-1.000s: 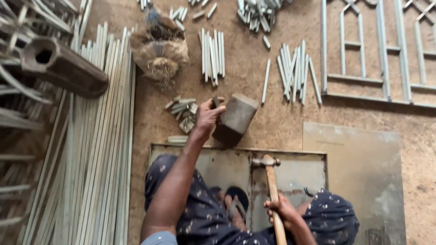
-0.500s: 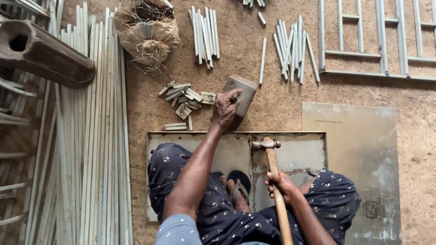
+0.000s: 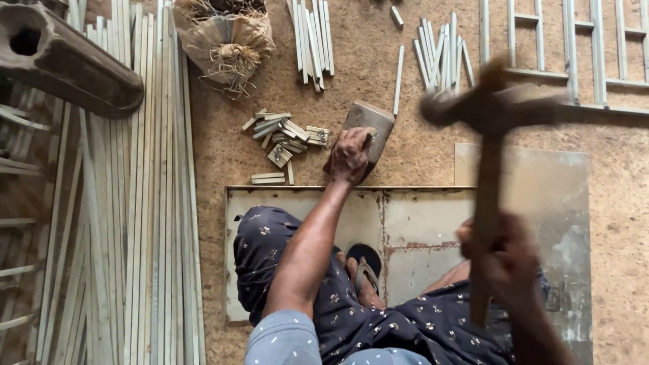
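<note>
Your left hand (image 3: pixel 349 154) clenched on a wooden block (image 3: pixel 368 125), your right hand (image 3: pixel 506 260) gripping a raised, motion-blurred hammer (image 3: pixel 488 115), fingers indistinct.

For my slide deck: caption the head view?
Left hand grips a block; right hand holds a hammer.

Long sticks (image 3: pixel 135 223) along floor's left edge; short offcuts (image 3: pixel 280 138) left of block (image 3: pixel 368 128); metal sheet (image 3: pixel 405 223) before block; frame (image 3: pixel 574 47) at far right corner.
</note>
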